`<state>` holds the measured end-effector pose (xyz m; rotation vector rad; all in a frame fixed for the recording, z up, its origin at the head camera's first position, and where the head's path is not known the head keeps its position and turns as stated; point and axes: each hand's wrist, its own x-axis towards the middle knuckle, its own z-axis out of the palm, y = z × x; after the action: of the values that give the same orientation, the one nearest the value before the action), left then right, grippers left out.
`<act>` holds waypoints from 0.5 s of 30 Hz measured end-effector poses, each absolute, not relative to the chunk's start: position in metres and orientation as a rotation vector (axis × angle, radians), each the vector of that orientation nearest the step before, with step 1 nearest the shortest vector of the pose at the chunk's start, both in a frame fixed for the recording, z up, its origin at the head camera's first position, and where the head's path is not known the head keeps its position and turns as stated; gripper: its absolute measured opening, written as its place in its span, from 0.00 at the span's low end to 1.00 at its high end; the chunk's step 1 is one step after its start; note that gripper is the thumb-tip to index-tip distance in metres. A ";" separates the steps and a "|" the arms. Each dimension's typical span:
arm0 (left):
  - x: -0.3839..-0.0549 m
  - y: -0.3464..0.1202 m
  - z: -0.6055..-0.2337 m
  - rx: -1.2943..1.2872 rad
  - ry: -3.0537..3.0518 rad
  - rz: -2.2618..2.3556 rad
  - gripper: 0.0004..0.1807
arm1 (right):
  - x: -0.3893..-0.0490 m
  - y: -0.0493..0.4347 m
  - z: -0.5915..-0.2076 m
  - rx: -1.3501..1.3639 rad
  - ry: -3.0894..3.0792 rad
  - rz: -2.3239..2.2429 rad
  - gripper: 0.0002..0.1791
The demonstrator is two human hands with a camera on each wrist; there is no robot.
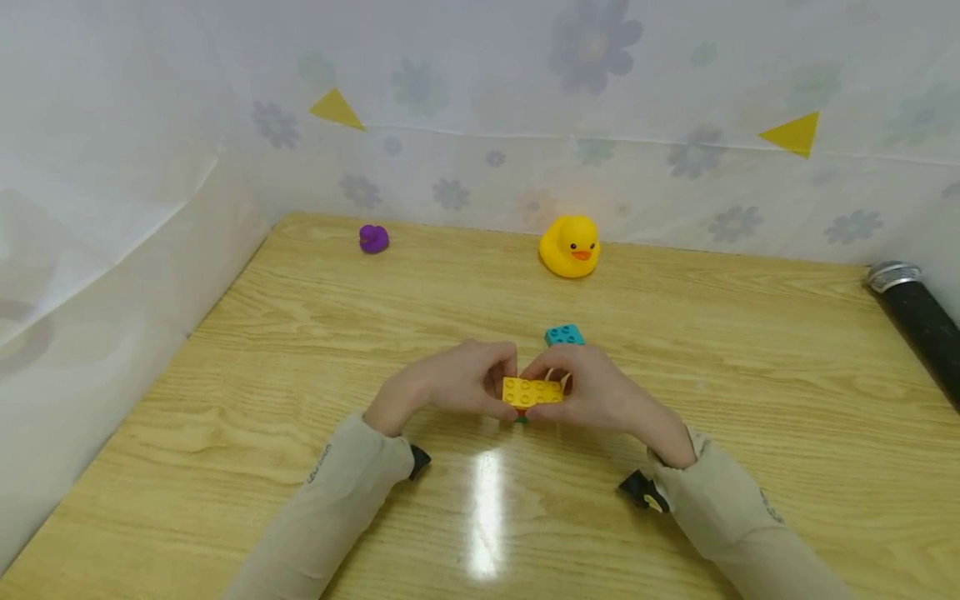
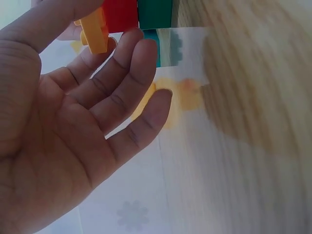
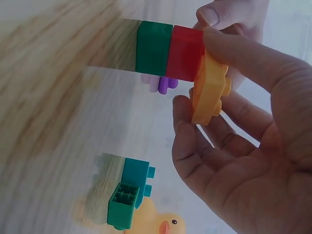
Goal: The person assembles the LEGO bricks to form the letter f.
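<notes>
Head view: left hand (image 1: 468,379) and right hand (image 1: 592,387) meet mid-table, thumb and fingers of each pinching an end of a yellow rectangular plastic brick (image 1: 532,392) with studs on top. Light blue studded plastic brick (image 1: 565,335) sits just behind the right hand. Small purple toy duck (image 1: 373,239) and bigger yellow toy duck (image 1: 570,247) stand at the far side; black microphone with silver mesh head (image 1: 918,321) at the right edge. All on a pale wood-grain table (image 1: 450,292).

Left wrist view: yellow brick at the top of frame, between thumb and fingers; other fingers spread loosely. Square-sided red plastic block (image 2: 120,14) and dark green plastic block (image 2: 156,13) next to it.

Right wrist view: green at the base on the table, red on it, yellow uppermost, overhanging red on the right-hand side. Can't tell if yellow is fully seated. Second green brick (image 3: 122,207), hollow underside showing, lies beside the light blue brick.

Risks, my judgement: pressing on the overhang could tip the narrow stack; uneven thumb pressure could leave yellow crooked; a sideways pull could split red from green.
</notes>
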<state>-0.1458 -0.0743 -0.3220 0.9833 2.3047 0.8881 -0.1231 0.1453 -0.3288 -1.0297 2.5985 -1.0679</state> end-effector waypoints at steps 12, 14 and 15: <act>-0.141 -0.064 -0.333 0.957 2.302 0.887 0.16 | -0.123 0.147 -0.329 -1.048 2.637 -1.047 0.16; -0.141 -0.063 -0.333 0.963 2.324 0.878 0.15 | -0.123 0.147 -0.329 -1.044 2.638 -1.048 0.16; -0.141 -0.062 -0.333 0.967 2.336 0.871 0.15 | -0.124 0.147 -0.329 -1.042 2.638 -1.050 0.16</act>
<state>-0.1409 -0.0623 -0.3333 0.9673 2.3360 0.8707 -0.1235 0.1475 -0.3294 -1.0423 2.6377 -1.0503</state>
